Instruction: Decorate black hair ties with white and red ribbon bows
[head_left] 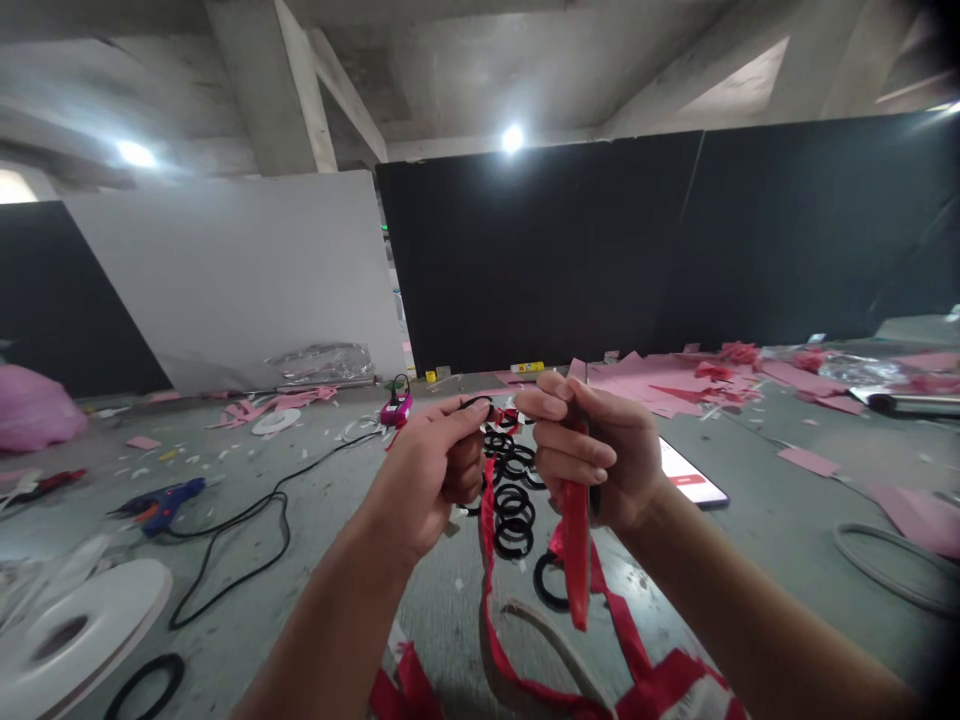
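Note:
My left hand [450,450] is closed in a pinch on a black ring [480,402], most of which is hidden by the fingers. My right hand [592,445] is wrapped round a red-handled tool [577,560]. Its handle hangs below the fingers and a thin tip shows above them; its exact kind is hidden. Under the hands, several black rings [514,522] lie in a column on the table. A red ribbon [489,570] runs down beside them towards a bunched red fabric piece [675,685]. Another black ring [550,583] lies below the right hand.
On the left are a blue glue gun [161,505] with a black cord [281,500] and a white spool [112,620]. A phone [694,475] lies beyond my right wrist. Pink scraps [645,380] spread along the dark partition [637,250]. Nearby stands a purple device [396,407].

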